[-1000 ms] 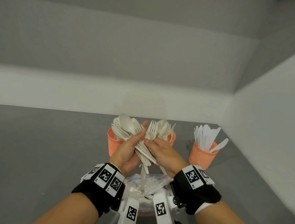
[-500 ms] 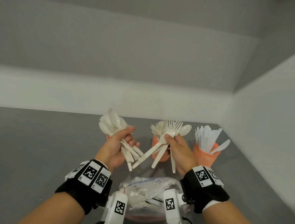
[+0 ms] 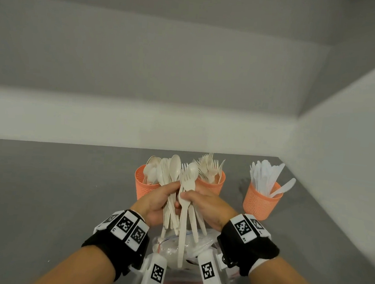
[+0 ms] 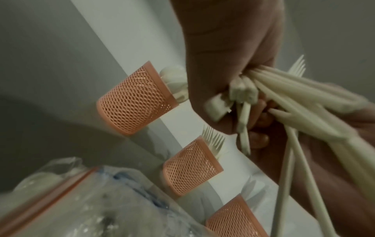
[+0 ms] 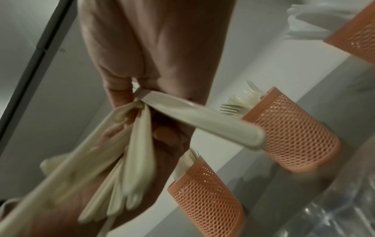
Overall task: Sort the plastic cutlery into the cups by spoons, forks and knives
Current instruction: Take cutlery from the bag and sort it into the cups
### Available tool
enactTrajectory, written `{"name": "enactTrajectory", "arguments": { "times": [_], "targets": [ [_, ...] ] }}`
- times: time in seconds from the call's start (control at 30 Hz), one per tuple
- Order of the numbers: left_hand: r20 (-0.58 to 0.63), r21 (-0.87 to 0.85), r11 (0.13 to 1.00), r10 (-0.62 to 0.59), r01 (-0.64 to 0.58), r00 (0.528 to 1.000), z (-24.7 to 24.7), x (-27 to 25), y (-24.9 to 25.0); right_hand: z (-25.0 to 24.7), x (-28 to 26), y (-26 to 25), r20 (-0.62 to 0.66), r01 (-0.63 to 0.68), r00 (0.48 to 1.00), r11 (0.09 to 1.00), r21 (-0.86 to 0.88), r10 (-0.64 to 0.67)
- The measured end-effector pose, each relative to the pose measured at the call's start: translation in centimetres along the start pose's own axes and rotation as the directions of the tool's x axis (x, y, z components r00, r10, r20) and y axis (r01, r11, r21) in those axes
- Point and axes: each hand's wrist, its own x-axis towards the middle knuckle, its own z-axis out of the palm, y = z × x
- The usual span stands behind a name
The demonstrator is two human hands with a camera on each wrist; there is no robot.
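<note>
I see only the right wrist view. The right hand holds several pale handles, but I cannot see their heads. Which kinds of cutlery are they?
Observer: In the head view, the right hand pinches at least one fork, and a spoon head shows just behind it.
Operator: What does the left hand hold?
Observer: The left hand grips a bundle whose visible heads are all spoons.
Operator: What stands in the far right cup?
Observer: The right cup holds white knives.
</note>
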Motion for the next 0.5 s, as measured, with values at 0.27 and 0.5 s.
{"name": "enactTrajectory", "arguments": {
  "times": [0.27,0.5],
  "targets": [
    [-0.224,-0.05,0.998,0.028,-0.04,0.974,-0.4,0.9,1.3,-0.2,-0.1,-0.9,0.02,0.054,0.999,0.968,-0.247,-0.05],
    [-0.351,-0.136,0.969,0.148,-0.207,0.925,-2.4,1.8,3.3,-6.4,0.5,-3.2,-0.45,0.289,0.852,0.957,-0.024,-0.268]
  ]
}}
